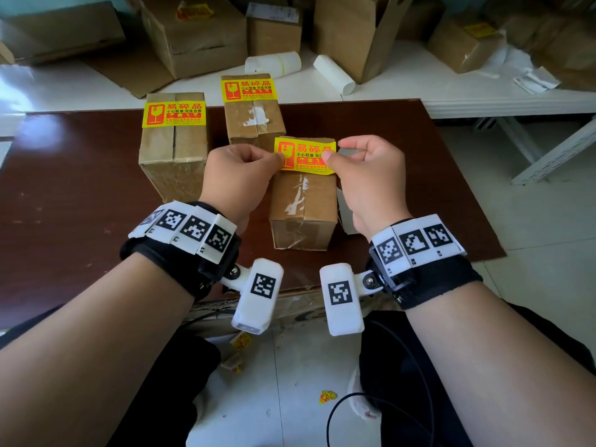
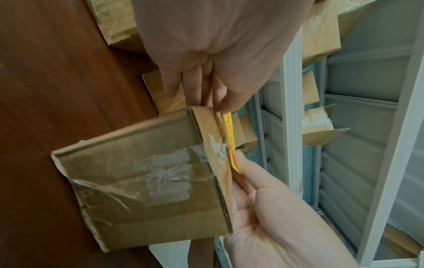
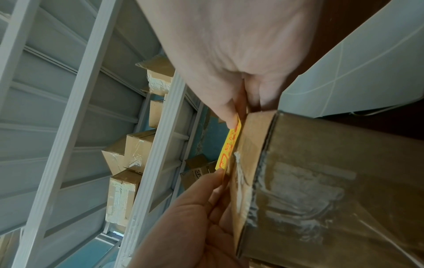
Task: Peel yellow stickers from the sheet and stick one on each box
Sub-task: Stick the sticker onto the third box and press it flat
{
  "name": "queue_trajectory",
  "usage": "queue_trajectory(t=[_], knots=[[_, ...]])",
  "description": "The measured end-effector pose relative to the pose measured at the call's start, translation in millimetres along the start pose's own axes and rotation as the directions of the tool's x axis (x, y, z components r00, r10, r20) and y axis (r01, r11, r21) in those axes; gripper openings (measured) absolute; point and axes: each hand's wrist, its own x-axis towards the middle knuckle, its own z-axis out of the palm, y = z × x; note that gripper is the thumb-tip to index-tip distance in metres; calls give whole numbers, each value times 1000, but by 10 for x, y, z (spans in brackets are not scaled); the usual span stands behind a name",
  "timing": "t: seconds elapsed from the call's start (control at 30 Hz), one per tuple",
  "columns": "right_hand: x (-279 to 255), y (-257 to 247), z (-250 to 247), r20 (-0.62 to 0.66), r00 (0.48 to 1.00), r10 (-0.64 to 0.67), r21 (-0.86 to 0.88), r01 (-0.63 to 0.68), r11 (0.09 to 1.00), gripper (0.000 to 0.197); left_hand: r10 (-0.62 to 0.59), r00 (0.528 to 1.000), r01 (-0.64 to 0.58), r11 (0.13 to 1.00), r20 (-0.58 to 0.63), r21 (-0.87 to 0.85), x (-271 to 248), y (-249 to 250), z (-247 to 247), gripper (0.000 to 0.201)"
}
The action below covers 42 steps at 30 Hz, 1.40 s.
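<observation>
Yellow sticker (image 1: 304, 154), pinched taut by left hand (image 1: 238, 175) and right hand (image 1: 371, 175): lower squarely onto box (image 1: 303, 208) at table (image 1: 80, 175) front edge, smoothing flat.

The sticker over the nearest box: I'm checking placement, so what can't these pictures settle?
- Head view: the sticker has its ends covered by the left hand and right hand.
- Wrist views: edge-on, print unreadable; contact with the box unclear.
- Small print: too small.
</observation>
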Motion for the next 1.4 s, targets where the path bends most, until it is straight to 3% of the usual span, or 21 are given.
queue_trajectory(t=[1.4], knots=[[-17,-15,-32,30,999,-14,-63,16,998,25,169,985,-153,952,-38,265,-30,-18,-52,21]])
